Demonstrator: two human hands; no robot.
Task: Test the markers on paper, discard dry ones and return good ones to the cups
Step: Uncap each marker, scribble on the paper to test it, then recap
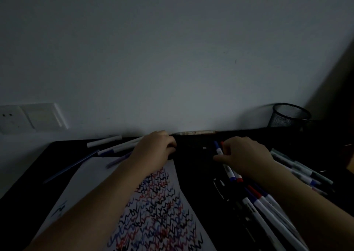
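Fingers (pixel 220 157) of the right hand (pixel 247 155) pinch two markers (pixel 224 158), blue and red tips pointing away toward the wall; left hand (pixel 153 149) curled, its grip unclear.

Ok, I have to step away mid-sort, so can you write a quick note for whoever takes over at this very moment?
Left hand: fingers curled at the paper's far edge; the dim picture hides whether it holds anything.
Right hand: grips two markers, one blue-capped, one red-capped.
Paper: covered in black, red and blue zigzag test strokes, so many markers look tested.
Markers: a small group lies far left, a bigger pile at right. Which are good or dry cannot be told.
Mesh cup: far right, by the wall; no markers visible in it.
Left: test the held pair, sort the rest, fill the cup.
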